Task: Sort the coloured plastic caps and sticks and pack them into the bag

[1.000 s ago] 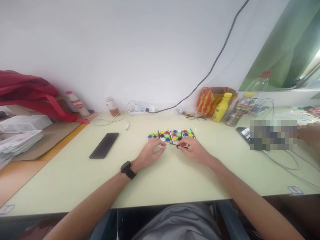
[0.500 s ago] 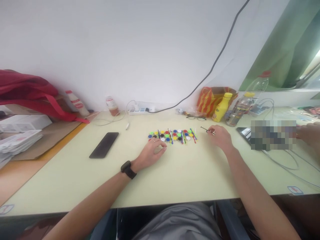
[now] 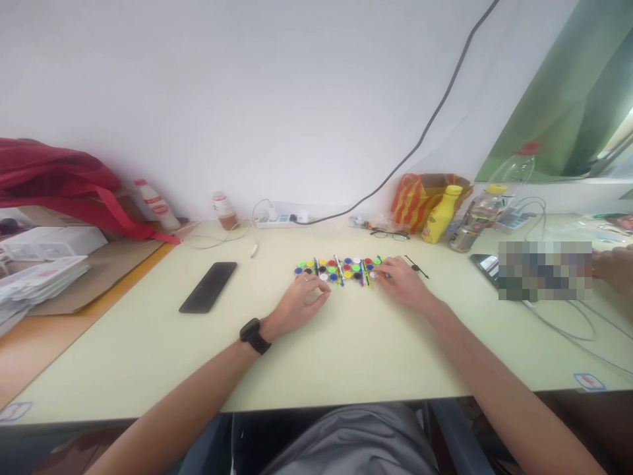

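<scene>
A strip of small paint pots (image 3: 341, 267) with lids in many colours lies in the middle of the pale green table (image 3: 346, 343), with thin brushes laid across it. My left hand (image 3: 297, 305), a black watch on its wrist, rests curled on the table at the strip's near left end, thumb against fingertips. My right hand (image 3: 403, 285) reaches to the strip's right end, fingertips pinched together over the last pots and a brush; what they hold is too small to make out. A thin black brush (image 3: 417, 267) lies on the table just right of that hand.
A black phone (image 3: 208, 287) lies to the left. White boxes (image 3: 44, 264) and a red bag (image 3: 59, 181) fill the far left. Along the wall stand small bottles, a power strip (image 3: 281, 218), glasses (image 3: 390, 232), a yellow bottle (image 3: 438, 214) and a clear bottle (image 3: 475, 221). Another person's hand (image 3: 613, 267) and cables are at the right.
My right hand carried the thin black brush from in front of the pots out to the right, left it on the table and came back to the strip's right end. My left hand stayed still.
</scene>
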The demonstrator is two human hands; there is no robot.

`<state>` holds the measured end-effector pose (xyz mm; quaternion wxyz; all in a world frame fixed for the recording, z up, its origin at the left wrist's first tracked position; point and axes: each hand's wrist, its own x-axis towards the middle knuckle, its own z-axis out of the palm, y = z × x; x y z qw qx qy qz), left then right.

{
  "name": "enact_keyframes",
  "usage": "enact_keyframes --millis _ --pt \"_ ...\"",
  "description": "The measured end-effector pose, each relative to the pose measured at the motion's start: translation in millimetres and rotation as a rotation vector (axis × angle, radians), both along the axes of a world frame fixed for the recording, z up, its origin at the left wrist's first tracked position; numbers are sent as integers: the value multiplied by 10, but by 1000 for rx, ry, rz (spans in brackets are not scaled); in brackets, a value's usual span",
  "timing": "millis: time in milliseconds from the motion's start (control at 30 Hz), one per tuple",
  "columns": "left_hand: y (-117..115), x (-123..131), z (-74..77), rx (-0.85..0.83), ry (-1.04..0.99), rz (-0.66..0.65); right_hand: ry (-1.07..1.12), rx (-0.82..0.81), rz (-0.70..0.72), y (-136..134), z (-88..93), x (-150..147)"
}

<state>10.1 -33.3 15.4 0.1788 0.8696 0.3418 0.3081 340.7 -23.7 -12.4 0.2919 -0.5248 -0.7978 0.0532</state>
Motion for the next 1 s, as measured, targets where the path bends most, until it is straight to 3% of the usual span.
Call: enact_keyframes --millis 300,433,600,700,867,1000 --pt "-20 4 -3 -6 -22 -5 115 123 -22 -80 164 -94" --pt "-44 3 9 -15 -30 -17 213 111 125 -247 213 -391" --pt "-80 25 11 -51 7 -63 140 -38 369 -400 167 -757" --pt "-88 37 1 -53 37 -90 165 21 235 -296 125 -652" --pt "-91 41 4 -51 75 -159 43 130 -225 39 11 -47" --pt "-97 45 21 -65 105 -207 -136 56 -326 186 -96 315"
